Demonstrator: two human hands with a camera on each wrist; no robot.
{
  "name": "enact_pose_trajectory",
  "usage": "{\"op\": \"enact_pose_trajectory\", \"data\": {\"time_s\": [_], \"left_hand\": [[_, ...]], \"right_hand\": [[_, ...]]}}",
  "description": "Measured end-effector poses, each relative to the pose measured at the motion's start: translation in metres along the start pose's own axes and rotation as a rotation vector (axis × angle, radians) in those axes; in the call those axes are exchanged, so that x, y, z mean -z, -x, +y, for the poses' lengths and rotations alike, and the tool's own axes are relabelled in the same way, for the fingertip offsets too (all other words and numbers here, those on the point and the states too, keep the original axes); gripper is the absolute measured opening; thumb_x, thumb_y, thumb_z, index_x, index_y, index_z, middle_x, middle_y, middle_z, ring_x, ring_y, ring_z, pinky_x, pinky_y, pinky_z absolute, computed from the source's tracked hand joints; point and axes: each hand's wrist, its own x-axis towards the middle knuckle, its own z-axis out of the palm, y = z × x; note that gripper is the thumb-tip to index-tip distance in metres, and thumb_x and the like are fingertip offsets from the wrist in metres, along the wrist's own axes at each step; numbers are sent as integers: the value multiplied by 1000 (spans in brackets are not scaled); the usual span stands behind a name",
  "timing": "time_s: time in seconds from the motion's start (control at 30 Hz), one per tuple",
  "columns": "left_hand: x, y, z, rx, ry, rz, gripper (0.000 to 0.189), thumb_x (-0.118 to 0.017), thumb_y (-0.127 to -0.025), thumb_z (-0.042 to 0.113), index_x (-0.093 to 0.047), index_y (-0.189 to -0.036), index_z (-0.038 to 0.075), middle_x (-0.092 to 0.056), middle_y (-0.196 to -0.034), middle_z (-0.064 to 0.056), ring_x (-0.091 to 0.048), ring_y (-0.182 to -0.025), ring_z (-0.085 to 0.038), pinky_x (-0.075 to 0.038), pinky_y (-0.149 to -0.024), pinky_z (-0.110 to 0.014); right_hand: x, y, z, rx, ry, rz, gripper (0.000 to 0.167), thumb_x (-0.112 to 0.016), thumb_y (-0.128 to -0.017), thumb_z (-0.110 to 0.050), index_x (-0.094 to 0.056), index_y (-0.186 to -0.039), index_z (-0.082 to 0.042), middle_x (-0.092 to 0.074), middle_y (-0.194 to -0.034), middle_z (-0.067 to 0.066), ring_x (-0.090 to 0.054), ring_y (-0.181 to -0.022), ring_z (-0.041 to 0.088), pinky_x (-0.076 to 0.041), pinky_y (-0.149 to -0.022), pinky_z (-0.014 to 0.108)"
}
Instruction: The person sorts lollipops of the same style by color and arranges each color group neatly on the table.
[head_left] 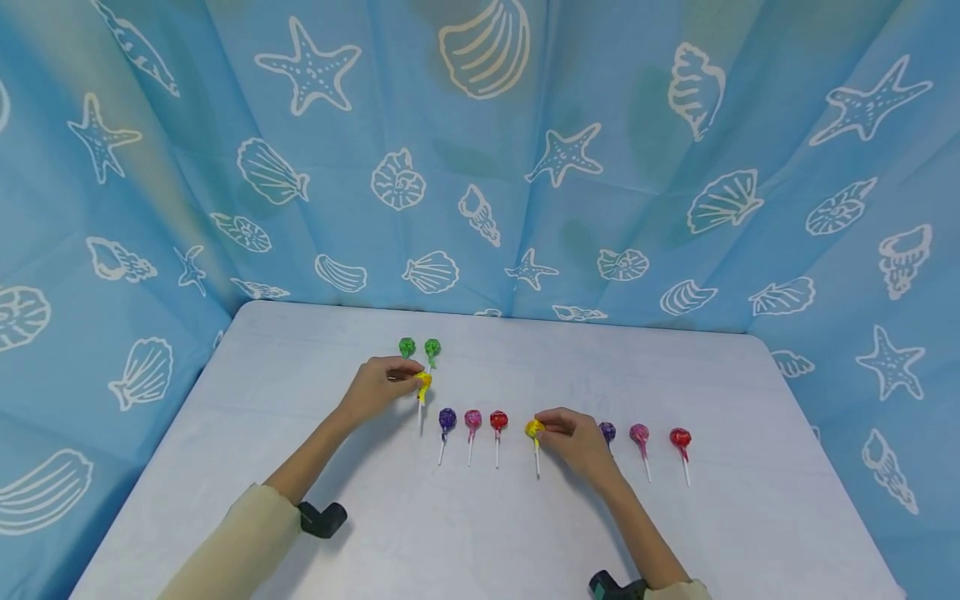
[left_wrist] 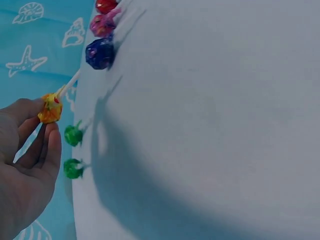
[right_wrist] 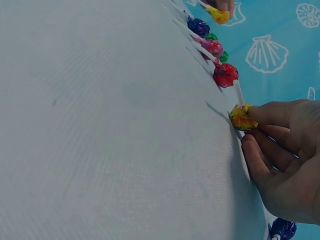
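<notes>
Lollipops (head_left: 424,381) (head_left: 534,427), both yellow, sit pinched by their heads (left_wrist: 50,109) in left grip (head_left: 380,387) and right grip (head_left: 577,443); likely light, hard, slick-wrapped, with stiff sticks (head_left: 421,419) jutting beyond each grip.

From six o'clock my head view faces down across the table (head_left: 450,542), while nearer wrist views, left hand (left_wrist: 27,172) around nine, right hand (right_wrist: 287,160) around three, share the green lollipops (left_wrist: 73,135).

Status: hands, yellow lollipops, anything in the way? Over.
Left hand pinching yellow lollipop. Right hand pinching second yellow lollipop. No obstruction seen; purple lollipop beside right hand.
</notes>
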Motion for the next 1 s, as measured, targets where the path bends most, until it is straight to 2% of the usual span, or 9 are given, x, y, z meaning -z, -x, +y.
{"op": "enact_pose_trajectory", "data": {"time_s": [0.27, 0.5, 1.0], "left_hand": [[-10, -28, 10, -28, -10, 3, 22, -74, -91, 9, -73, -111, -1, -72, -101, -10, -67, -93, -25, -56, -82, -34], [-25, -49, 9, 6, -23, -2, 23, -70, -94, 10, -72, -115, -1, -72, -109, -12, -66, -97, -24, -56, -83, -32], [-45, -73, 8, 43, -95, 65, 23, -70, -95, 11, -72, -115, -1, -72, -108, -13, -67, -97, -25, -55, -84, -35]], "right_hand": [[0, 0, -2, -6, 17, 4, 23, -71, -90, -3, -72, -113, -6, -71, -107, 4, -66, -101, 22, -53, -93, 39], [0, 0, -2, -11, 2, 6, 22, -72, -89, -1, -73, -111, -5, -71, -106, 5, -66, -100, 22, -53, -92, 37], [0, 0, -1, -2, 10, 12, 22, -72, -90, -3, -73, -111, -6, -71, -107, 4, -66, -100, 21, -53, -92, 36]]}}
